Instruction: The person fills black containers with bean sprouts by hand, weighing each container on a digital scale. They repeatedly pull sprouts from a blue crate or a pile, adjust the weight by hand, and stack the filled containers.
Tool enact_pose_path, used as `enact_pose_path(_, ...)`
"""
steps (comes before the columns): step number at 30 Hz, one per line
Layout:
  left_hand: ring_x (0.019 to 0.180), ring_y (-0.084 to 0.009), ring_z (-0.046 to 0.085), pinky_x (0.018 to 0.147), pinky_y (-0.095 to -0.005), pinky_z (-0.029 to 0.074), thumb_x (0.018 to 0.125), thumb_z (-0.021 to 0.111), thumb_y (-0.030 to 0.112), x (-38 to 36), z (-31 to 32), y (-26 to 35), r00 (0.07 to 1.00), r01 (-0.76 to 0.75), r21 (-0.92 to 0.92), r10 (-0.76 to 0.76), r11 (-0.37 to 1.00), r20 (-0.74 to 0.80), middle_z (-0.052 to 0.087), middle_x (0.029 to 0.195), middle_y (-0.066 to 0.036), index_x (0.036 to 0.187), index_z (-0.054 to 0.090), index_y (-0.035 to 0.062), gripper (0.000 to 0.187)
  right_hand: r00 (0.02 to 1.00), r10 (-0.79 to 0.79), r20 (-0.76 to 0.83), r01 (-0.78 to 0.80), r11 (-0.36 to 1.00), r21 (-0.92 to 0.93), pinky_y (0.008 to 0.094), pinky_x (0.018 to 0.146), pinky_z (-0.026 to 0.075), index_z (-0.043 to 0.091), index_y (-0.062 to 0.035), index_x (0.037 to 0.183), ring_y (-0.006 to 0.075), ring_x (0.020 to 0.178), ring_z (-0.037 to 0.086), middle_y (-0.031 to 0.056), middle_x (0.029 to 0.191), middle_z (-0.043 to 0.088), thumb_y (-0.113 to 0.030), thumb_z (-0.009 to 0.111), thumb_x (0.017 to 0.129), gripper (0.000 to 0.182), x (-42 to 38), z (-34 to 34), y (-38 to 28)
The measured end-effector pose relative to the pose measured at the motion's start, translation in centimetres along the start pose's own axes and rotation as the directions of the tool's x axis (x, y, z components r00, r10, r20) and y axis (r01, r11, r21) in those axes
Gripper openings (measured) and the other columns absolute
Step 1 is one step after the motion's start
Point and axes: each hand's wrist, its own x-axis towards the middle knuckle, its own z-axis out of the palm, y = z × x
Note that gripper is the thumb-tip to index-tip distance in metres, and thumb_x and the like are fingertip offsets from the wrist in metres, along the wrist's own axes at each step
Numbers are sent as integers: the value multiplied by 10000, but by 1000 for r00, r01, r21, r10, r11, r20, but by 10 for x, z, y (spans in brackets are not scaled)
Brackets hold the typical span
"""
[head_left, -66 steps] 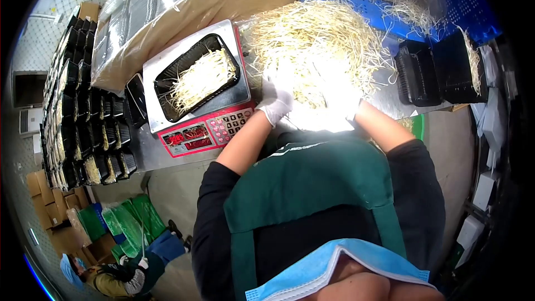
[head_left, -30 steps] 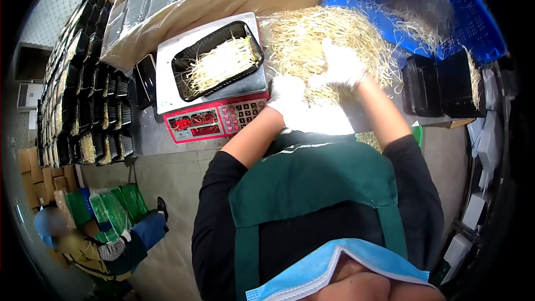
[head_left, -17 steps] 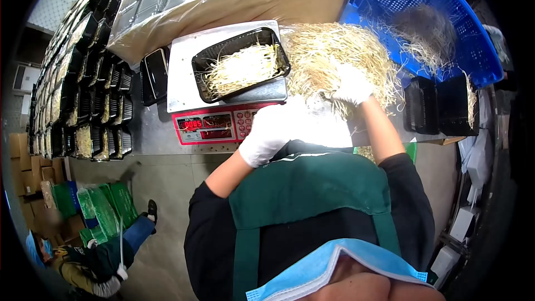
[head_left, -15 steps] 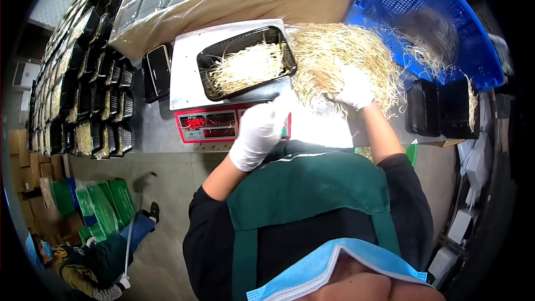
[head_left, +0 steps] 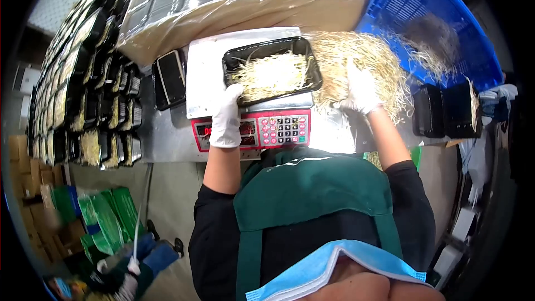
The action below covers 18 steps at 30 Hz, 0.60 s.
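Note:
A black tray point(head_left: 272, 46) with pale bean sprouts point(head_left: 273, 73) in it is on the metal platform point(head_left: 203, 56) of a red scale point(head_left: 282, 129). My left hand point(head_left: 227, 117), in a white glove, grips the tray's near left corner, its fingers at the rim. To the right, my right hand point(head_left: 361, 90), also gloved, rests at the near side of a large sprout heap point(head_left: 362, 53) with its fingers apart. Whether any sprouts are under its fingertips is hard to see.
Stacked filled trays point(head_left: 83, 89) stand left, beside a black tray point(head_left: 169, 79). Behind the scale is a plastic-lined box point(head_left: 245, 14). A blue crate point(head_left: 468, 33) and black trays point(head_left: 429, 110) are right. Another person point(head_left: 134, 273) holds a pole lower left.
My left hand has moved left from the scale's front to the tray's near left corner and taken hold. My right hand has shifted slightly. The other person has moved.

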Motion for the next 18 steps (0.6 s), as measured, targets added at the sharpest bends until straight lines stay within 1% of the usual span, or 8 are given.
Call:
enact_pose_path(2,898,-213,633,741,-305,541,711,602,48,-13,15,23,999,-17,-119,12,993,-36,615,1089,-130,1284,470,-45,595,940,-281,-194,271,959,-80,430,1002,375,158,130,1407,333,1162,508,258,1260,498,-518,861,432,1366,4,22,14)
enact_pose_path(3,885,-220,639,728,-312,551,704,613,54,-18,22,36,998,-50,-141,46,989,-31,622,1071,-130,1254,489,-39,571,971,-234,-52,233,972,-27,448,1080,265,151,116,1418,325,1267,404,252,1353,403,-554,852,435,1381,5,16,14)
enact_pose_path(7,876,-231,647,747,-343,563,680,643,55,-20,20,42,999,-12,-166,6,986,-36,639,1022,-126,1179,536,-20,516,997,-56,43,63,982,-181,421,1040,346,248,81,1406,325,1187,493,237,1263,507,-517,835,488,1243,2,-3,-19)
enact_pose_path(10,886,-241,643,793,-362,549,669,648,64,-19,12,29,998,-27,-167,18,986,-53,641,1028,-131,1164,554,-19,510,990,-62,129,63,998,2,389,974,430,338,19,1386,338,1069,573,228,1142,590,-483,816,523,1107,23,8,8)
enact_pose_path(12,888,-257,641,816,-364,541,669,642,79,-31,10,31,976,116,-177,-145,977,-161,640,1046,-141,1172,554,-22,520,990,-138,-39,141,982,124,378,899,484,424,-39,1346,354,960,616,215,1038,633,-426,802,562,952,21,9,37)
enact_pose_path(14,948,-271,633,846,-376,530,699,595,92,-44,19,41,995,76,-198,-88,977,-50,631,1080,-156,1205,534,-41,527,903,-202,-379,335,884,327,396,893,479,455,-54,1321,347,980,613,200,1045,639,-375,796,588,869,13,5,59)
enact_pose_path(15,958,-269,631,849,-377,529,704,589,91,-46,20,41,997,58,-185,-64,981,-32,631,1081,-156,1205,532,-44,522,830,-235,-506,407,875,263,388,891,481,461,-61,1318,339,935,617,192,1006,642,-347,796,595,847,5,-8,56)
enact_pose_path(18,961,-259,631,845,-371,530,716,581,89,-49,23,36,996,52,-174,-64,983,-59,627,1088,-155,1207,530,-48,513,957,-114,-268,149,982,113,373,896,481,431,-75,1358,349,886,603,200,986,625,-372,810,579,916,2,-15,39)
